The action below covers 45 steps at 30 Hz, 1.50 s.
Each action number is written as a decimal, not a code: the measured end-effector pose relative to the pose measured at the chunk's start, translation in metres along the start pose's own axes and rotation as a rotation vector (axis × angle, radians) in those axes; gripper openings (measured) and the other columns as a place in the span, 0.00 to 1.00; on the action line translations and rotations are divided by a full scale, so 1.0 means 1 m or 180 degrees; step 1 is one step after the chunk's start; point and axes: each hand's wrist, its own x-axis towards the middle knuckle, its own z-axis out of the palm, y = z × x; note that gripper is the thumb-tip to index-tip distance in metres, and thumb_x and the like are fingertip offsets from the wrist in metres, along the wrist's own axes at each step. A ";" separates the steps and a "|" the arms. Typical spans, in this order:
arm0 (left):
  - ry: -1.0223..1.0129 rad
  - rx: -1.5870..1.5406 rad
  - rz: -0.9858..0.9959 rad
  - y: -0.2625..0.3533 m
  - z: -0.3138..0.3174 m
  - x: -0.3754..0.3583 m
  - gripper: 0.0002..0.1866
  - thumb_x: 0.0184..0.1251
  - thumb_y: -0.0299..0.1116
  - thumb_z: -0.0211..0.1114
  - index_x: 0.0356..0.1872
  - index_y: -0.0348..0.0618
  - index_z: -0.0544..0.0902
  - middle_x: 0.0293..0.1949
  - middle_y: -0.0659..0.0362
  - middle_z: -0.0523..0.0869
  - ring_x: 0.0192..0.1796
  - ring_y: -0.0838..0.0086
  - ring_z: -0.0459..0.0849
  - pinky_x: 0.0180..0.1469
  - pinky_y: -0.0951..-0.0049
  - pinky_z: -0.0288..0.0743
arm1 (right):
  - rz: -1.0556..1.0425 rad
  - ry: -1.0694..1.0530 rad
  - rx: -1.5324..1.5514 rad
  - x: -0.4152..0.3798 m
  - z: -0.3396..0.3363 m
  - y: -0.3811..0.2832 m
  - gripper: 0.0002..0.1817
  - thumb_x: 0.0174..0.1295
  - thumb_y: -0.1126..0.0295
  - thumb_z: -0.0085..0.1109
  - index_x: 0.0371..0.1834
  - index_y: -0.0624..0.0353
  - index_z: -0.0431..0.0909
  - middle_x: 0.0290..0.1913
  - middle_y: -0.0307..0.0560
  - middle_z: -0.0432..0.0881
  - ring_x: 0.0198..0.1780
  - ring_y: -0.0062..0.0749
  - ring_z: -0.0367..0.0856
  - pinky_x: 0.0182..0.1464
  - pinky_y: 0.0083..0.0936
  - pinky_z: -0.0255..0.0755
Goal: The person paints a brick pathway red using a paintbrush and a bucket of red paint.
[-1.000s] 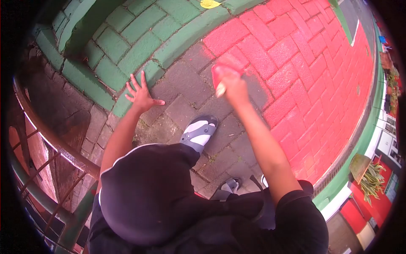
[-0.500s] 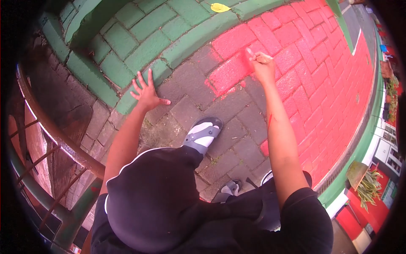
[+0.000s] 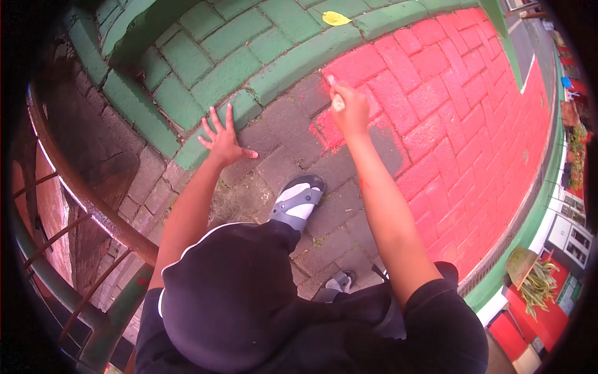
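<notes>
My left hand is spread with its fingers apart. It rests at the seam between the green kerb and the bare grey pavers, holding nothing. Farther right, my right hand is closed around a paintbrush; its pale handle end shows, but the bristles are mostly hidden. The brush is over the border between wet-looking red paint and unpainted grey brick. Below that hand, a grey patch is bounded by red on its right side.
My sandalled foot stands on the grey pavers between my arms. A rusty metal railing curves along the left. A yellow leaf lies on green bricks at the top. Potted plants stand at the far right.
My right hand with the paintbrush has moved left and slightly down, toward the green kerb. My left hand stays in place on the ground, while the view has shifted slightly.
</notes>
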 end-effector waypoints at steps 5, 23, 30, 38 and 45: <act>0.0039 -0.0089 0.0027 -0.002 0.000 0.001 0.91 0.17 0.56 0.93 0.85 0.74 0.34 0.85 0.49 0.21 0.85 0.36 0.25 0.74 0.17 0.37 | -0.0678 -0.0915 0.0179 -0.033 0.042 -0.056 0.02 0.58 0.74 0.67 0.30 0.51 0.85 0.34 0.52 0.87 0.35 0.51 0.87 0.36 0.39 0.77; 0.0121 -0.0245 0.0104 -0.003 0.001 0.001 0.90 0.14 0.54 0.94 0.86 0.72 0.39 0.86 0.50 0.24 0.85 0.37 0.26 0.74 0.18 0.34 | -0.0518 -0.0914 -0.0160 0.001 0.020 -0.044 0.04 0.62 0.66 0.68 0.31 0.51 0.89 0.31 0.53 0.88 0.36 0.51 0.88 0.40 0.41 0.80; 0.0163 -0.0231 0.0147 -0.006 0.004 0.000 0.90 0.14 0.54 0.94 0.86 0.71 0.39 0.86 0.51 0.25 0.85 0.37 0.26 0.74 0.18 0.34 | 0.0694 -0.0749 0.0459 0.068 0.036 0.056 0.21 0.68 0.55 0.67 0.25 0.61 0.82 0.26 0.54 0.83 0.28 0.49 0.80 0.36 0.41 0.74; 0.0178 -0.0239 0.0152 -0.006 0.005 0.000 0.90 0.13 0.55 0.94 0.86 0.72 0.39 0.86 0.51 0.25 0.85 0.37 0.26 0.73 0.17 0.34 | -0.0190 -0.0582 -0.0063 0.019 0.032 -0.017 0.13 0.69 0.62 0.63 0.27 0.52 0.87 0.30 0.54 0.87 0.36 0.56 0.87 0.40 0.49 0.79; 0.0233 -0.0264 0.0188 -0.007 0.006 0.000 0.89 0.13 0.56 0.93 0.86 0.73 0.40 0.86 0.52 0.25 0.85 0.38 0.26 0.73 0.17 0.34 | 0.0944 -0.0868 0.1133 0.014 0.022 -0.039 0.15 0.66 0.62 0.69 0.22 0.54 0.83 0.23 0.50 0.82 0.25 0.37 0.80 0.32 0.36 0.72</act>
